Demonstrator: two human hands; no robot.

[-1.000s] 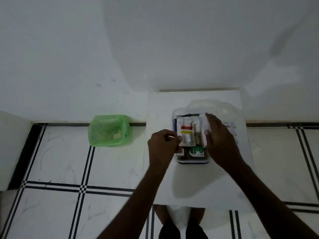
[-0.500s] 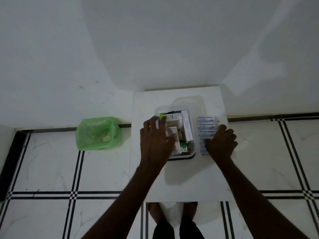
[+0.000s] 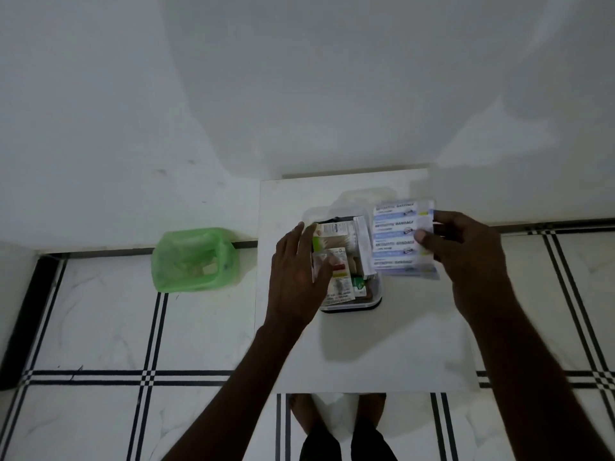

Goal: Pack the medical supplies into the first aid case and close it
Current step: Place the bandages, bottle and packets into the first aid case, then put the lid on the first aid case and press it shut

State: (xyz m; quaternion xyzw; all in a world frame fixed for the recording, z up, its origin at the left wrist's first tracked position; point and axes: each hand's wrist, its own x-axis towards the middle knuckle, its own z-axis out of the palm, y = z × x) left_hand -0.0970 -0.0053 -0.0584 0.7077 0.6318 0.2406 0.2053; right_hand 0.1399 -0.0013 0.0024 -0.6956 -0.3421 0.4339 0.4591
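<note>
Lifting clear of the white table (image 3: 366,354), a flat strip of antiseptic bandage packets (image 3: 399,239) is held in the right hand (image 3: 466,257), pinched at its right edge between the thumb and the fingers (image 3: 447,219), which are clamped on it. The strip's long axis runs away from the person, roughly parallel to the long side of the first aid case (image 3: 372,302). From the right fingertips the open case lies just to the left and slightly nearer the body; the strip's left edge overlaps the case's right rim in this view, though whether the two touch cannot be told.

The left hand (image 3: 296,277) is spread, fingers apart, over the left side of the case, resting on or just above the boxes and sachets (image 3: 339,264) already packed there; nothing is seen to be gripped by it. The right hand is judged to be the one that matters for the coming move: a short carry leftward, with the strip kept lengthwise, should bring it over the contents. The case appears nearly full, so the strip may have to lie flat on top. A green bin (image 3: 194,259) stands well apart to the left.
</note>
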